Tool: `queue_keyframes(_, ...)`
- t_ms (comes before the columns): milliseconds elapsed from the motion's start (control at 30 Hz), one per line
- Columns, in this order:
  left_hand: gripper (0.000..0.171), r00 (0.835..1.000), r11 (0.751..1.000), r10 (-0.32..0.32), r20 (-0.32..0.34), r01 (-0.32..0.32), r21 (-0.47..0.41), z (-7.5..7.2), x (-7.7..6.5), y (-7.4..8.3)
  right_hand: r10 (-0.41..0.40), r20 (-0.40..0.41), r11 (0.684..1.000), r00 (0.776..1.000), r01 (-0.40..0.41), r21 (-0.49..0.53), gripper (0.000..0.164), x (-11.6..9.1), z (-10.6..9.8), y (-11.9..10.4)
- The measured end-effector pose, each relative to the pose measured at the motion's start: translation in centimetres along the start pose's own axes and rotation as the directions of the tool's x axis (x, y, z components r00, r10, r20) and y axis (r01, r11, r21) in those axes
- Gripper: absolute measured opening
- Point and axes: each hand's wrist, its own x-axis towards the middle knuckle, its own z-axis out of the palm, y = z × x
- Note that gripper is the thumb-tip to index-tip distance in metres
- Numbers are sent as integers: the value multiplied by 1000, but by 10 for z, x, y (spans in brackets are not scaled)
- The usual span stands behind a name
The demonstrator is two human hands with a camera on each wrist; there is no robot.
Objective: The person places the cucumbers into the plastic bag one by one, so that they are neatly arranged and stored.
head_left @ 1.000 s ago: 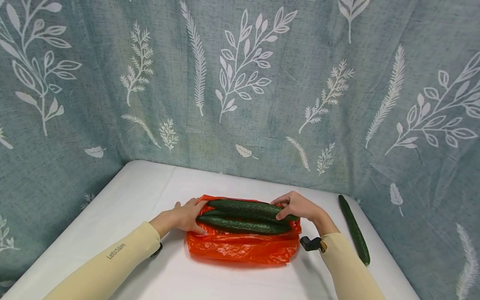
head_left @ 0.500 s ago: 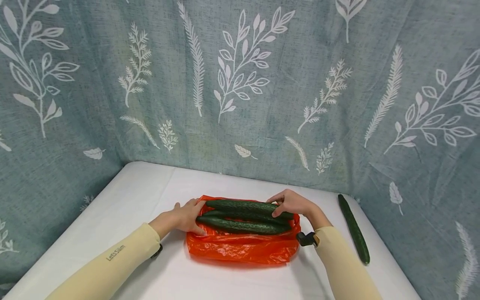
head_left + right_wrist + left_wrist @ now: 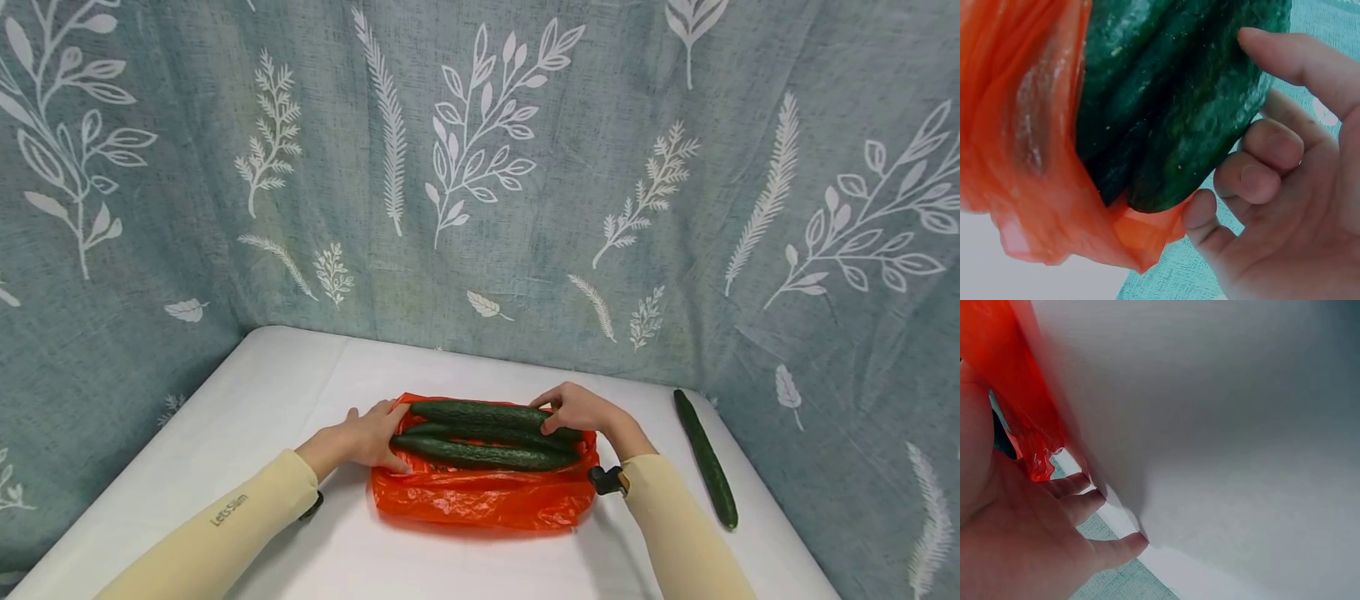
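Note:
An orange-red plastic bag (image 3: 483,504) lies with its mouth turned up, and long dark green cucumbers rest side by side in it. My right hand (image 3: 581,412) grips the far cucumber (image 3: 472,412) near its right end, thumb on top and fingers along its far side. In the right wrist view that cucumber's rounded end (image 3: 1160,187) lies just inside the bag's edge (image 3: 1060,212). My left hand (image 3: 367,435) is spread at the bag's left end beside the near cucumber (image 3: 480,453). In the left wrist view its fingertips (image 3: 1129,545) touch the white table, and the bag's film (image 3: 1007,356) hangs by the thumb.
A single cucumber (image 3: 707,462) lies apart on the right side of the white table (image 3: 300,375). A blue-green patterned curtain (image 3: 487,275) stands behind the table and along both sides. White table surface extends left and in front of the bag.
My right hand has shifted a little left with the far cucumber, whose right end now sits within the bag's right edge. My left hand has stayed at the bag's left end.

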Motion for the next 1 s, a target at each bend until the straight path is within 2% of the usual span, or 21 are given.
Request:
queue_keyframes(267, 113, 1000, 1000, 5, -13, -5, 11, 1, 0, -1, 1, -75, 999, 997, -3, -33, 42, -1, 7, -1)
queue_keyframes(567, 111, 999, 999, 31, -30, -31, -9, -1, -1, -2, -8, -123, 1000, 992, 8, -2, 38, -7, 9, -1)
queue_keyframes(767, 100, 998, 998, 50, -37, -52, -47, -3, -3, -5, -36, -168, 997, 985, 46, 55, 36, -12, 10, 4)
queue_keyframes(1000, 95, 998, 998, 53, -19, -54, -31, -4, -7, -6, -25, -209, 988, 978, 56, 144, 36, -25, 6, 16)
